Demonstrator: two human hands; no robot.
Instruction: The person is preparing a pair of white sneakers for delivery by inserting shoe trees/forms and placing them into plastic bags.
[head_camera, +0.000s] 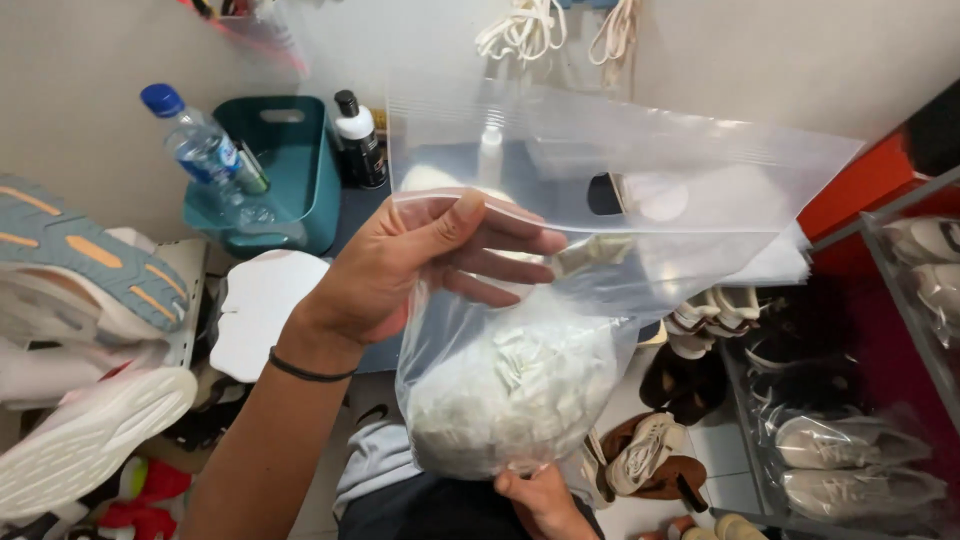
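A clear bag (560, 250) hangs mid-frame with a white shoe (510, 390) already inside, its top unsealed. The left hand (420, 265) pinches the bag's upper edge; the right hand (540, 500), at the bottom of the frame, grips its underside.

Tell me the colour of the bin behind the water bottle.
Teal. The bin with cut-out handle shows best in the head view, upper left, behind the water bottle.
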